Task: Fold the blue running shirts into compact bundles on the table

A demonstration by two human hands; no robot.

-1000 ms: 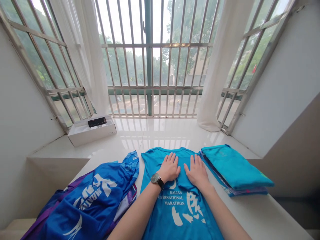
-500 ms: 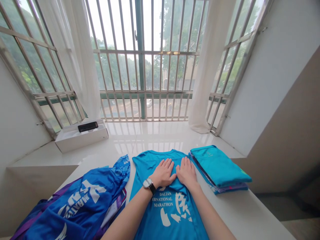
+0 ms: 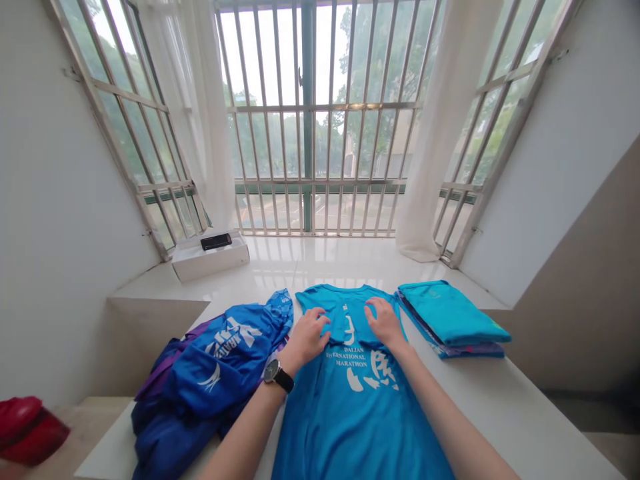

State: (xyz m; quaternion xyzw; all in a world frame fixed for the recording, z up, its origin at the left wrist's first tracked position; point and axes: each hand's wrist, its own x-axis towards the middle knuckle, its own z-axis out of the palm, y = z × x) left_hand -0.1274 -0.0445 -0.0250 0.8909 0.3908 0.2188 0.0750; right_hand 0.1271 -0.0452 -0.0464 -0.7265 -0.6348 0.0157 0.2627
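A blue T-shirt [image 3: 350, 427] with white "Dalian International Marathon" lettering lies spread on the white table, its neckline toward the window. My left hand [image 3: 309, 335] is over its left upper part, fingers slightly bent and apart, with a watch [image 3: 273, 371] on the wrist. Across the print, my right hand [image 3: 386, 323] hovers at or just above the right upper part, fingers loosely curved and holding nothing. Whether the fingertips touch the cloth I cannot tell. Left of the shirt is a loose heap of blue and purple shirts [image 3: 190, 380]. To the right sits a neat stack of folded shirts [image 3: 450, 313].
On the windowsill [image 3: 280, 250] a white box [image 3: 213, 263] carries a black phone-like device [image 3: 216, 241]. A barred window and white curtains [image 3: 420, 220] stand behind. Something red [image 3: 30, 430] shows at the lower left, past the table's edge.
My hands have moved apart and come off their flat press on the shirt, fingers now bent. More of the print shows. The view has shifted left and down, bringing in the red thing.
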